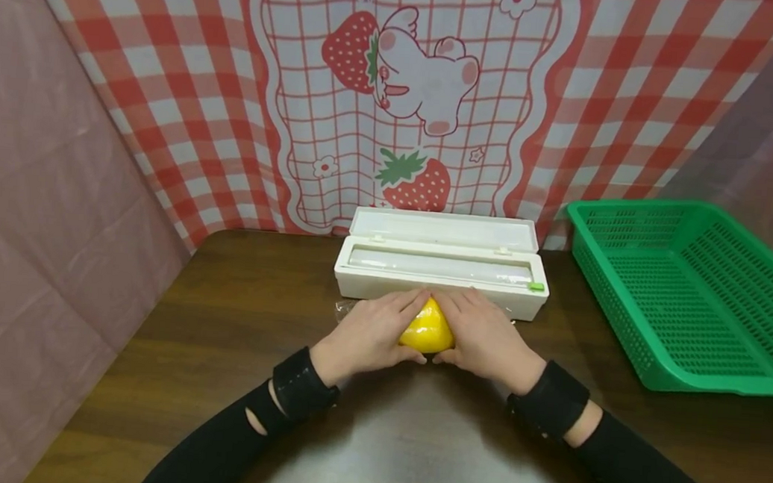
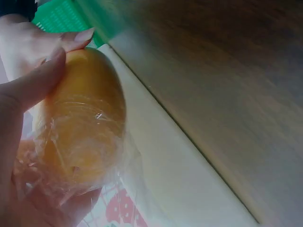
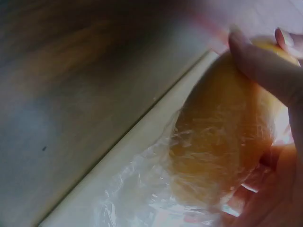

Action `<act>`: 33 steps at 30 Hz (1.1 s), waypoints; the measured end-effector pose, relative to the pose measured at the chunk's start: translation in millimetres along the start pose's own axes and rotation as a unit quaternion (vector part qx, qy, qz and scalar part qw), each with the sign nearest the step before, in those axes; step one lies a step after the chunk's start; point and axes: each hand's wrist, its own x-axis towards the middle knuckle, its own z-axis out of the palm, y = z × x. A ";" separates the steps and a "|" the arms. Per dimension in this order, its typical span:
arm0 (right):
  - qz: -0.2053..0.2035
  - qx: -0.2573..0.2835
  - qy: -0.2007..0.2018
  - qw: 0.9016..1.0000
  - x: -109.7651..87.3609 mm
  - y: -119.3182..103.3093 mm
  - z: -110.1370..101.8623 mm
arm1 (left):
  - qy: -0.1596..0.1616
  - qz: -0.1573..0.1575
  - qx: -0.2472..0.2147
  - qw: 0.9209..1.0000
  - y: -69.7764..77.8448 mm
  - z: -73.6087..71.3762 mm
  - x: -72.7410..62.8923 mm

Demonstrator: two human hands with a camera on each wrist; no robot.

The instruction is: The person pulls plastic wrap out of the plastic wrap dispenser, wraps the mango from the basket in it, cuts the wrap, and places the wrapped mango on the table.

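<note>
A smooth yellow oval fruit (image 1: 429, 333), its exact kind not clear, is held between both hands near the middle of the table. My left hand (image 1: 370, 332) grips its left side, thumb toward me and fingers round the far side. From the right, my right hand (image 1: 489, 340) holds it the same way. Clear cling film (image 3: 132, 194) wraps part of the fruit, wrinkled over its surface and trailing loose at the ends. Right behind the hands sits a white cling film dispenser (image 1: 370, 287) with its lid (image 1: 444, 229) raised.
A green slide cutter (image 1: 536, 286) sits at the dispenser's right end. To the right stands a green perforated basket (image 1: 613, 317). A red-and-white checked cloth (image 1: 188, 93) hangs behind the brown wooden table (image 1: 219, 320).
</note>
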 end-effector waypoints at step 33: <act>-0.020 0.158 0.089 0.983 0.8 4.1 -17.4 | 0.132 -0.165 -0.353 0.911 -9.3 -0.3 7.1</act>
